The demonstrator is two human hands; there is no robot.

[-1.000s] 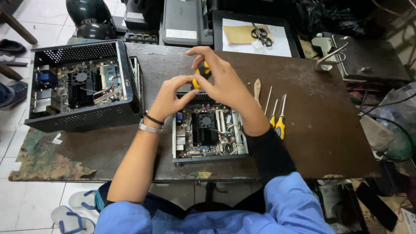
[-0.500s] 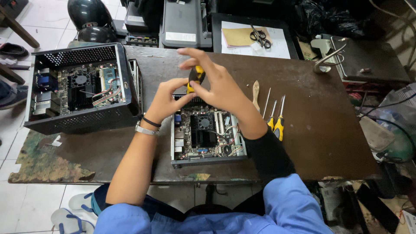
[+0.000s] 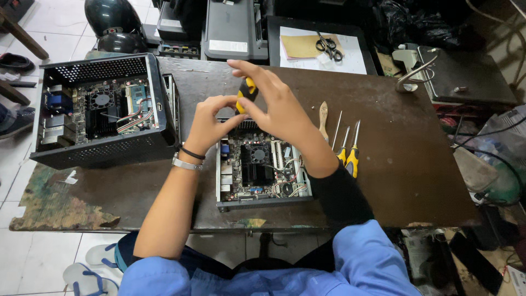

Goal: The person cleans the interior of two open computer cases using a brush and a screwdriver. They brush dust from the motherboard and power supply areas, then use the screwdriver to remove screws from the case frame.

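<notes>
The yellow-and-black screwdriver (image 3: pixel 247 94) is held above the far end of a small open computer case (image 3: pixel 262 167), which lies near the middle of the table's near edge. The right hand (image 3: pixel 276 107) closes over its handle from above, and the left hand (image 3: pixel 207 121) pinches it from the side. Only part of the handle shows between the fingers; the shaft and tip are hidden, so its direction cannot be told. Inside the small case sit a circuit board, a black fan and loose wires. A larger black open case (image 3: pixel 104 112) at the table's left end holds another board with a fan and coloured cables. Three screwdrivers (image 3: pixel 346 147) and a brush (image 3: pixel 323 116) lie toward the right, long axes running from near edge to far edge. The table (image 3: pixel 416 159) is dark brown.
</notes>
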